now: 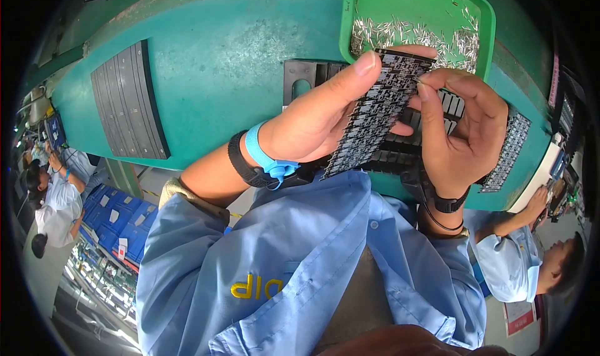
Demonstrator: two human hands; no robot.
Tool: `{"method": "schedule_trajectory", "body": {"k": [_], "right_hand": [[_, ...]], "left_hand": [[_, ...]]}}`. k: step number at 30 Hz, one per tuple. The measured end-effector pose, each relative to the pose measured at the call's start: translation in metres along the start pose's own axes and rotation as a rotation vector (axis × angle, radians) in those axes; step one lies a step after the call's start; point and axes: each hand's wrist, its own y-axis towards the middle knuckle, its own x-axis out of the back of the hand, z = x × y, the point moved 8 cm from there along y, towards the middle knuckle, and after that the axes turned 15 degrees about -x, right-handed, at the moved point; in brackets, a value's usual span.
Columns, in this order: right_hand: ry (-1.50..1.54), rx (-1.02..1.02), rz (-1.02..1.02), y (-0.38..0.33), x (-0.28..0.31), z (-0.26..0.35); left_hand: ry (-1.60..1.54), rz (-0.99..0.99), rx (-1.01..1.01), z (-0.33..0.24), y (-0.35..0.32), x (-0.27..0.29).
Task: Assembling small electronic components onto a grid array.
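Note:
My left hand (306,121) grips a black circuit board panel (375,109) by its edges, thumb on the near left side and fingers behind it. The panel is tilted up, its face covered in rows of small grey-and-white patterns. At its upper right edge, my right hand (465,131) has thumb and forefinger pinched together. What lies between those fingertips is too small to name. Behind the panel, a black slotted fixture (299,81) rests on the table, largely hidden by my hands. Beyond them stands a green bin (490,21) with many thin silver metal pins (387,32).
A ridged black slab (128,103) lies on the green table (219,50) at left. Another patterned board panel (509,150) lies at right, beside my right wrist. A co-worker (509,262) works at far right; others (56,200) are at far left near blue boxes (119,215).

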Motion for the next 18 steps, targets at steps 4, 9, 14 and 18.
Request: {"method": "schedule_trajectory", "body": {"k": [4, 9, 14, 18], "right_hand": [[-0.027, 0.096, 0.004, -0.001, -0.001, 0.003], [0.037, -0.051, 0.065, 0.0, 0.001, 0.001], [0.108, -0.349, 0.147, 0.011, 0.01, -0.021], [0.372, -0.406, 0.315, 0.016, 0.005, -0.029]], "left_hand": [[0.008, 0.017, -0.004, 0.001, -0.001, 0.0], [0.02, 0.014, 0.002, 0.003, -0.001, -0.002], [0.036, 0.032, 0.005, 0.003, -0.003, -0.005], [0.183, 0.066, 0.066, 0.003, 0.0, -0.008]]}}
